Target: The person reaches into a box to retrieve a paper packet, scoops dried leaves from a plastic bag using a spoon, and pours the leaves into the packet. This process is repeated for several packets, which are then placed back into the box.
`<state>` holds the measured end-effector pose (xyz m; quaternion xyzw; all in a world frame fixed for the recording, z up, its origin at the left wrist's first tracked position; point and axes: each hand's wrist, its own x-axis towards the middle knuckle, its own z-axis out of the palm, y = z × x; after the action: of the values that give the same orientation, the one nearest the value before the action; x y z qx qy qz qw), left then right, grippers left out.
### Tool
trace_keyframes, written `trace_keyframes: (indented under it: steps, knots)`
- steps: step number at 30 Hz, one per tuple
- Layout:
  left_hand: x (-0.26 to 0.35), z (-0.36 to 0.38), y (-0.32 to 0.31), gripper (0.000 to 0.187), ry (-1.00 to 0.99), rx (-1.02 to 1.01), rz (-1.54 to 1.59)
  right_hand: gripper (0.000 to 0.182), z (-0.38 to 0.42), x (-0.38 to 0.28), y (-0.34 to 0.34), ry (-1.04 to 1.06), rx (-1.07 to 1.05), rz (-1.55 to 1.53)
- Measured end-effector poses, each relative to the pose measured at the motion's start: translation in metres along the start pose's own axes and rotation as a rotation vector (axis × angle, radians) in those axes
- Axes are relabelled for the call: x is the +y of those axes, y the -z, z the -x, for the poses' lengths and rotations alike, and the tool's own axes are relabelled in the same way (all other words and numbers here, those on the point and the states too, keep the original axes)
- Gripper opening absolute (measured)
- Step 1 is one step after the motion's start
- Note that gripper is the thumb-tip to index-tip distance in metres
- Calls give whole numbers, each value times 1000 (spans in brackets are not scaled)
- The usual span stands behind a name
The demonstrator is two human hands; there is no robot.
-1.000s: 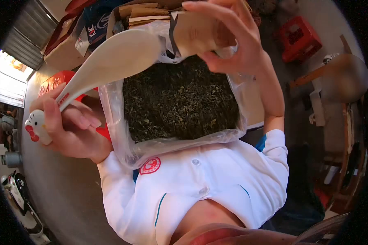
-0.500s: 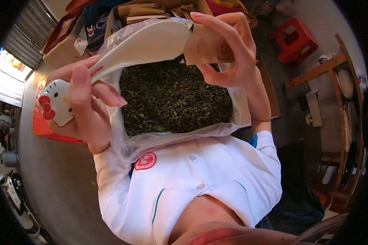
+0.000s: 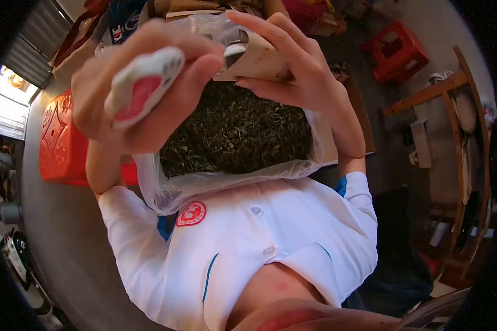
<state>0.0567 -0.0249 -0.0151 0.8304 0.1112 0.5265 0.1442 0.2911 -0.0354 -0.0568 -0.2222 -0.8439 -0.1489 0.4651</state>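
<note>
My left hand (image 3: 96, 96) is closed around the handle of a white spoon (image 3: 154, 71), whose cat-shaped end with a red bow faces me, blurred. The spoon's bowl is mostly hidden, with a bit of white at the mouth of a small brown paper bag (image 3: 262, 58). My right hand (image 3: 309, 71) grips that bag between thumb and fingers, holding it tilted with its mouth toward the spoon. Below both hands, dark dried leaves (image 3: 240, 132) fill a clear plastic liner (image 3: 221, 186) in a cardboard box (image 3: 341, 132).
Behind the liner stands a carton with brown paper pieces (image 3: 204, 10). Red plastic stools are at the left (image 3: 58, 138) and the right (image 3: 396, 51). A wooden frame (image 3: 458, 83) leans along the right wall. A motor scooter (image 3: 22, 259) shows at lower left.
My left hand has swung up and right, turning the spoon so its handle end points at me. The paper bag has shifted slightly left and tipped in my right hand.
</note>
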Motion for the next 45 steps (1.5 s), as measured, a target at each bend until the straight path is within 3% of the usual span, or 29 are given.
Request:
trace_keyframes:
  steps: [1, 3, 4, 7, 8, 11, 13, 15, 16, 19, 20, 23, 24, 25, 26, 29, 35, 36, 38, 39, 40, 43, 44, 45]
  knots:
    - [2, -4, 4, 15, -3, -41, -65, 71, 1, -4, -4, -41, -2, 28]
    - [15, -9, 0, 16, 275, 6, -37, 68, 1, -9, -8, -124, -6, 81]
    - [14, -16, -3, 16, 213, 44, -39, 71, 1, -6, -10, -144, 9, 14]
    - [-1, -24, 18, 17, 140, -106, -20, 77, 1, 2, -13, -177, 32, -84]
    - [-14, -22, 21, 19, 23, -114, 69, 78, 1, -1, -10, -165, 24, -44]
    - [2, -23, 14, 31, 106, 14, -209, 76, 1, 0, -3, -197, -57, -1]
    - [-12, -24, 34, 38, 244, 75, 144, 74, 3, 3, 1, -229, -98, 11]
    - [-9, -29, 44, 32, 536, 260, 154, 72, 7, 3, 3, -255, -104, 31]
    - [8, -49, 38, 23, 758, 415, -24, 71, 12, 8, 5, -243, -87, 4]
    - [-33, -1, 125, 27, 546, -108, -44, 70, 30, 18, 13, -216, -56, -70]
    - [-48, -2, 132, 39, 569, -124, -332, 70, 34, 19, 19, -217, -62, -92]
    - [-47, 14, 71, 35, 483, -193, -58, 68, 45, 20, 36, -178, -37, -67]
    - [-49, 15, 53, 26, 435, -444, 282, 67, 44, 17, 43, -156, -37, -19]
    - [-31, 12, 19, 23, 598, -507, -165, 64, 44, 13, 45, -154, -20, 15]
    - [-55, 26, 0, 6, 160, -453, -166, 61, 45, 8, 48, -152, -4, 50]
    - [-81, 34, -19, 33, -1, -746, -515, 57, 48, -5, 60, -190, -9, 173]
    - [-132, 26, -74, 26, -224, -690, -270, 60, 93, -4, 70, -334, 200, 30]
    - [-132, 24, -84, 29, -282, -706, -451, 59, 97, -9, 72, -337, 226, 47]
    - [-104, 3, -86, 14, 73, -687, -146, 58, 98, -17, 73, -362, 240, 106]
    - [-90, -7, -84, 18, 251, -671, 5, 57, 95, -24, 76, -382, 228, 147]
    - [-82, 1, -81, 20, 209, -637, -20, 58, 96, -29, 75, -396, 214, 180]
    - [-75, 7, -72, 22, 338, -608, 58, 61, 107, -34, 84, -437, 174, 253]
    - [-71, 8, -64, 25, 248, -609, -36, 64, 117, -32, 89, -454, 163, 265]
    - [-72, 12, -51, 12, 82, -604, -71, 66, 122, -30, 88, -458, 191, 239]
